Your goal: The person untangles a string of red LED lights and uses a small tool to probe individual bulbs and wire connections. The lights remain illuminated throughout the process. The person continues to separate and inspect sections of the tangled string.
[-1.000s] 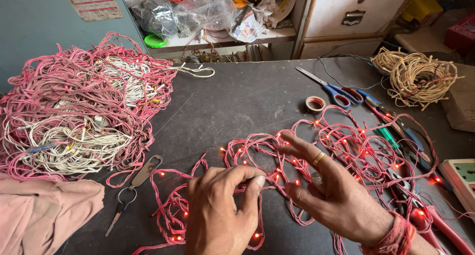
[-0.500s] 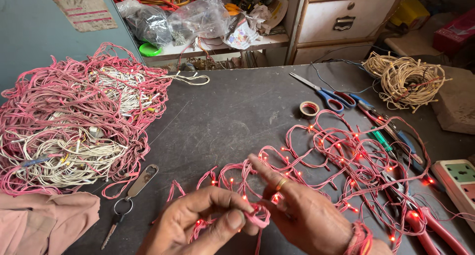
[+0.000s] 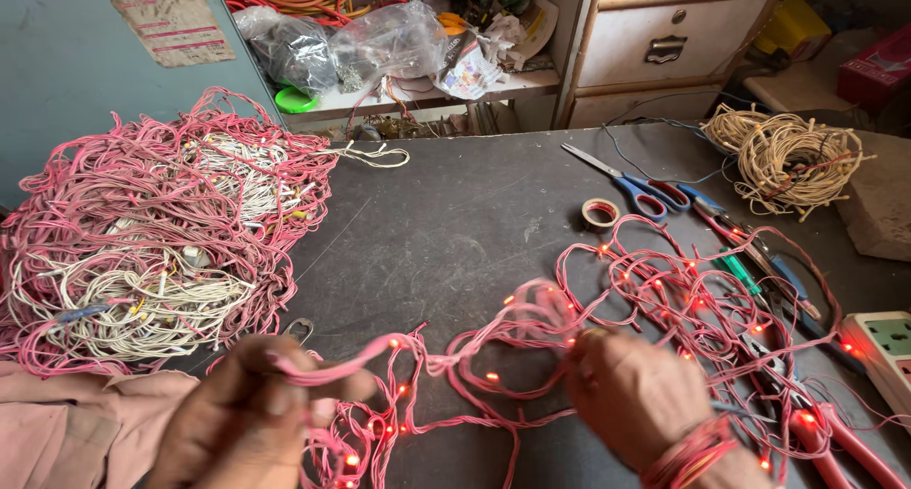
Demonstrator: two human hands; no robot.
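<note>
Soft, even daylight fills the scene; the dark tabletop [image 3: 455, 223] shows only faint, diffuse shadows and no strong glare. Motion blur smears the left hand [image 3: 251, 418] and right hand [image 3: 631, 394], while the pink heap of wire [image 3: 152, 233] and the scissors [image 3: 636, 185] stay sharp. Small red bulbs on the lit string [image 3: 664, 290] glow with slight bloom. Wide-angle distortion bends the cabinet [image 3: 664, 43] lines near the upper edge.
</note>
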